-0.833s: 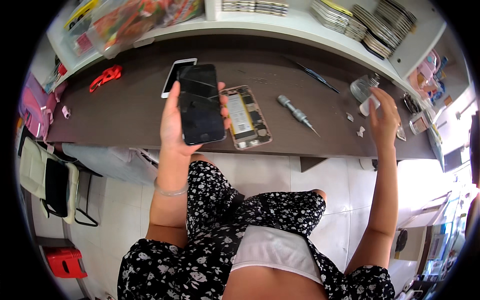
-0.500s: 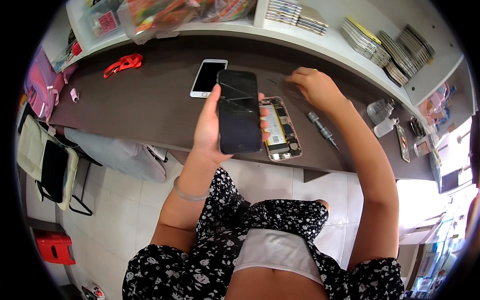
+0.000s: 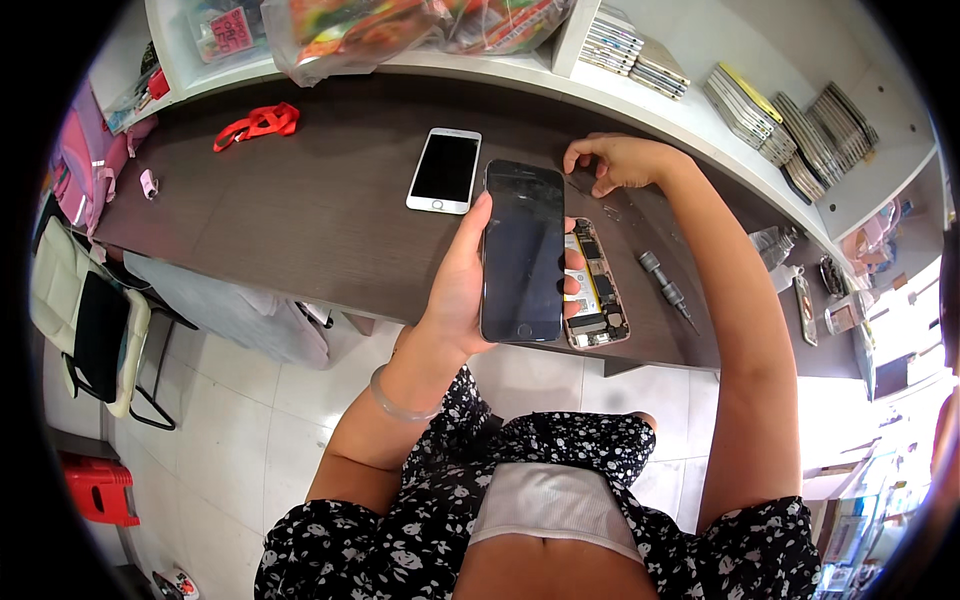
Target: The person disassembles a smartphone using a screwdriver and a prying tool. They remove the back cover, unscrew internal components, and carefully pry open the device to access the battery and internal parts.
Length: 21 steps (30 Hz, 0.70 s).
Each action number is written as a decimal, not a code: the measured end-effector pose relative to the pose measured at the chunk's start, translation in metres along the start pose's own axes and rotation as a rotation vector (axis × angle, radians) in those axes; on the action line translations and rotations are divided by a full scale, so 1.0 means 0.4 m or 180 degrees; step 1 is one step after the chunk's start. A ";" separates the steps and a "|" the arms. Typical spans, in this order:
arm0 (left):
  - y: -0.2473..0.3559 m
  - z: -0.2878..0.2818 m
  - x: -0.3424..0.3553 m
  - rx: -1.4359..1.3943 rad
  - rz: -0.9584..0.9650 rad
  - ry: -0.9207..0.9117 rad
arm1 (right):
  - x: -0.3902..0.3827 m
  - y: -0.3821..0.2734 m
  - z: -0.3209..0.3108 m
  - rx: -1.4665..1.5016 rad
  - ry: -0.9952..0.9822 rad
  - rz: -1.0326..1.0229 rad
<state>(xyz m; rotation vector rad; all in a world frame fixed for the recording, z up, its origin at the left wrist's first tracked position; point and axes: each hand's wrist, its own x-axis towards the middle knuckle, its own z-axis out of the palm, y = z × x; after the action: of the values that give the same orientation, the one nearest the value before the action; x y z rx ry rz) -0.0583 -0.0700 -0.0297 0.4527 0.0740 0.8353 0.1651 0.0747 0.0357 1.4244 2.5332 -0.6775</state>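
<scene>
From where I sit, the left hand point(image 3: 458, 275) is wrapped round a black phone point(image 3: 523, 262), thumb and fingertips on its long sides, above the front edge of the desk point(image 3: 300, 215). I judge it light, stiff, slick and easily cracked, so best held by those sides. The right hand point(image 3: 628, 164), near the back edge, is half-curled; I can't tell whether it pinches anything.
</scene>
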 end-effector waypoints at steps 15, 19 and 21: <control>-0.004 -0.001 0.002 0.0018 0.0066 -0.0056 | -0.010 0.017 0.014 0.0322 0.0305 -0.0139; -0.006 0.000 0.005 0.0000 0.0141 -0.0055 | -0.019 0.041 0.026 0.0938 0.0334 -0.0237; -0.009 0.001 0.007 -0.0001 0.0141 -0.0074 | -0.024 0.060 0.041 0.1585 0.0439 -0.0470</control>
<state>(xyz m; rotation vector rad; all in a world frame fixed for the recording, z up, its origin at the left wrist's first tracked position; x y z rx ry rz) -0.0540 -0.0703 -0.0305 0.4652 0.0425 0.8735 0.1890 0.0706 0.0172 1.4661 2.7174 -1.3575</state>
